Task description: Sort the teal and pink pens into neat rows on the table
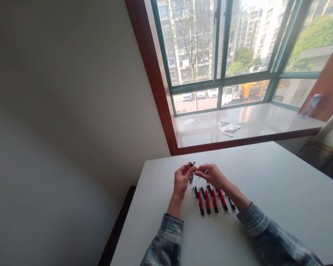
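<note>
My left hand (181, 180) is closed with its fingertips pinching a small black pen part (191, 164) above the white table. My right hand (213, 175) meets it from the right, thumb and finger pinched together close to the same part; what lies between these fingertips is too small to make out. Below the hands lies a row of taken-apart pens: several red barrels (215, 202) with black ends, black pieces (202, 192) and thin refills (195, 198). More slim pen parts (191, 179) lie behind, partly hidden by my hands.
The white table (155, 207) meets a wall (100, 92) on the left and a red-brown window frame (166, 122) at the back. On the sill (202, 129) lie a crumpled white cloth or paper (229, 128) and a clear bottle (312, 105). A curtain (327, 140) hangs at right.
</note>
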